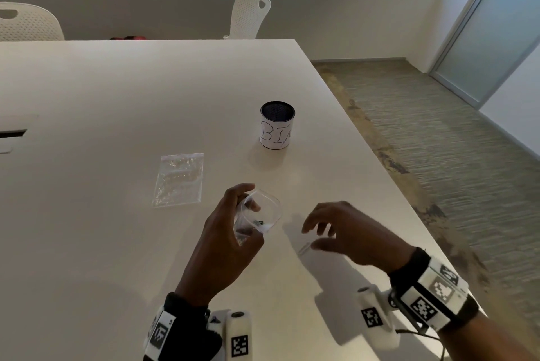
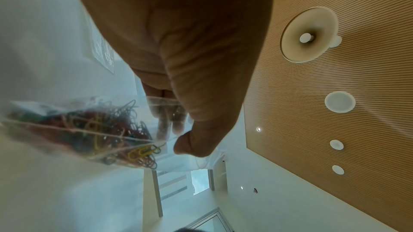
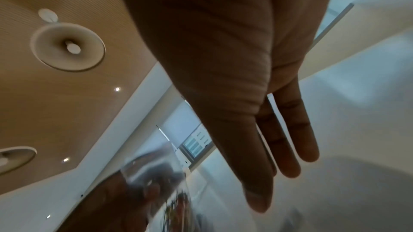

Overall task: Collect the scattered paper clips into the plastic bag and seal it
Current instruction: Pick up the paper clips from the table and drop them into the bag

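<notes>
My left hand point(image 1: 229, 216) holds a clear plastic bag point(image 1: 261, 211) upright just above the white table point(image 1: 117, 97), with the bag's mouth standing open. In the left wrist view the bag point(image 2: 156, 108) is pinched between thumb and fingers, and a tangle of coloured paper clips point(image 2: 100, 129) lies inside it. My right hand point(image 1: 315, 236) hovers open to the right of the bag, its fingers point(image 3: 290, 147) loosely straight and holding nothing. A small pale clip-like thing point(image 1: 305, 248) lies on the table under its fingertips.
A second clear zip bag point(image 1: 178, 179) lies flat on the table left of my hands. A dark mesh cup with a white label point(image 1: 277, 126) stands farther back. The table's right edge point(image 1: 380, 173) drops to carpet. White chairs point(image 1: 251, 15) stand behind the table.
</notes>
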A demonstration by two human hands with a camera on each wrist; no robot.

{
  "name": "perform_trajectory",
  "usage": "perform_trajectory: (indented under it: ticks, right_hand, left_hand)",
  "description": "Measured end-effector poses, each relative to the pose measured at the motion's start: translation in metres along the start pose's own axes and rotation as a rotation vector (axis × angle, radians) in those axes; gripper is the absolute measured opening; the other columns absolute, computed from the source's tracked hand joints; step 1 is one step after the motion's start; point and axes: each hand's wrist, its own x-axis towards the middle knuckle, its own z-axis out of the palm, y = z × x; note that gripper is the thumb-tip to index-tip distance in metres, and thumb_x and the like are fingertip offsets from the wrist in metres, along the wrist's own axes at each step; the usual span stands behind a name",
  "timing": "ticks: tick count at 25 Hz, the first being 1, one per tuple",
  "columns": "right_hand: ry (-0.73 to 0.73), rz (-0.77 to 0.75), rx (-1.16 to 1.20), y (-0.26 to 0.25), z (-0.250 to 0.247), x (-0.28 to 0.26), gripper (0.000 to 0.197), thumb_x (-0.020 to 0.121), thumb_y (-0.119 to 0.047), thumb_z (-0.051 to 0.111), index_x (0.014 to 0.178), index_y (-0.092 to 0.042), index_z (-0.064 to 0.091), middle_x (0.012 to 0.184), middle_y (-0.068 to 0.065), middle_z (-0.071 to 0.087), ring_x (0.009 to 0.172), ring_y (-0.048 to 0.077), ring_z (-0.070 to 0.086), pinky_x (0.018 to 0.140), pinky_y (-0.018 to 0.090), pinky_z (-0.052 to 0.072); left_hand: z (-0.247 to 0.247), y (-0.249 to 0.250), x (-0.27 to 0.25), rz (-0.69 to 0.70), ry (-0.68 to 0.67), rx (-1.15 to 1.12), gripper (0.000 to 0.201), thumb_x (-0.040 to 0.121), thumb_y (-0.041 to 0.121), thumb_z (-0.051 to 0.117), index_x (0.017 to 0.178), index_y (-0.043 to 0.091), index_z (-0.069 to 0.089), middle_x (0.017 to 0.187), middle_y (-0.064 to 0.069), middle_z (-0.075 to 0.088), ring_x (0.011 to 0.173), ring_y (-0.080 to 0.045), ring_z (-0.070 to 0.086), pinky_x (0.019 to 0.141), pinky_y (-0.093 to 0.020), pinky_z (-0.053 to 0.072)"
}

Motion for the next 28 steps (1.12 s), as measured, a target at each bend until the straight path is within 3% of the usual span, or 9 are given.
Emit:
perform_trajectory:
  ticks: [3, 7, 13, 16, 20, 24, 28]
  right_hand:
    - [-0.010, -0.032, -0.067, -0.003, 0.027, -0.005, 0.021, 0.090, -0.024, 0.077, 0.111, -0.026, 0.074, 0.114, -0.013, 0.067, 0.092, 0.004, 0.066, 0.082, 0.027, 0.058]
    - [0.051, -0.017, -0.070, -0.006, 0.038, -0.004, 0.008, 0.096, -0.017, 0.069, 0.098, -0.023, 0.075, 0.103, -0.008, 0.069, 0.086, 0.011, 0.068, 0.079, 0.034, 0.060]
    - [0.018, 0.027, -0.183, -0.015, 0.041, -0.007, 0.020, 0.103, -0.024, 0.058, 0.121, -0.022, 0.062, 0.112, -0.002, 0.067, 0.095, 0.016, 0.068, 0.083, 0.031, 0.058]
    - [0.029, 0.040, -0.190, -0.018, 0.042, -0.006, 0.021, 0.104, -0.023, 0.054, 0.123, -0.018, 0.063, 0.113, 0.001, 0.068, 0.096, 0.017, 0.068, 0.083, 0.028, 0.057]
    - [0.088, 0.086, -0.146, -0.024, 0.044, -0.009, 0.013, 0.101, -0.016, 0.058, 0.110, -0.019, 0.067, 0.108, 0.001, 0.068, 0.092, 0.019, 0.068, 0.079, 0.029, 0.055]
    - [0.063, 0.162, -0.115, -0.024, 0.047, -0.004, 0.019, 0.098, -0.012, 0.059, 0.115, -0.020, 0.065, 0.108, 0.003, 0.069, 0.095, 0.022, 0.067, 0.081, 0.032, 0.055]
    - [-0.003, 0.191, -0.107, -0.022, 0.047, 0.001, 0.020, 0.094, -0.012, 0.056, 0.110, -0.018, 0.066, 0.107, 0.004, 0.067, 0.092, 0.023, 0.064, 0.074, 0.030, 0.050]
  left_hand:
    - [0.000, 0.000, 0.000, 0.001, -0.006, 0.010, 0.072, 0.084, 0.000, 0.076, 0.141, 0.028, 0.042, 0.115, 0.008, 0.066, 0.098, -0.003, 0.066, 0.078, -0.003, 0.049]
    - [-0.001, 0.001, -0.001, -0.014, -0.005, 0.008, 0.071, 0.084, 0.000, 0.076, 0.141, 0.026, 0.043, 0.115, 0.008, 0.066, 0.095, -0.001, 0.067, 0.077, -0.002, 0.048]
    - [0.000, 0.001, 0.000, -0.022, -0.006, 0.006, 0.071, 0.084, 0.000, 0.076, 0.142, 0.025, 0.043, 0.115, 0.007, 0.066, 0.095, -0.005, 0.067, 0.077, -0.003, 0.048]
    - [0.001, 0.001, 0.001, -0.011, -0.002, 0.010, 0.071, 0.084, -0.001, 0.075, 0.142, 0.025, 0.044, 0.115, 0.006, 0.066, 0.094, -0.004, 0.067, 0.075, -0.003, 0.048]
    - [0.002, -0.002, 0.001, -0.006, 0.003, 0.027, 0.072, 0.084, 0.002, 0.076, 0.142, 0.027, 0.043, 0.115, 0.008, 0.066, 0.102, -0.006, 0.065, 0.077, -0.002, 0.046]
    - [0.002, -0.002, 0.001, -0.001, 0.003, 0.030, 0.071, 0.084, 0.002, 0.077, 0.142, 0.025, 0.043, 0.115, 0.008, 0.066, 0.101, -0.003, 0.065, 0.077, -0.003, 0.048]
    - [0.003, -0.002, 0.001, -0.001, 0.003, 0.022, 0.071, 0.085, 0.003, 0.078, 0.143, 0.025, 0.042, 0.114, 0.009, 0.065, 0.100, -0.003, 0.066, 0.077, -0.005, 0.050]
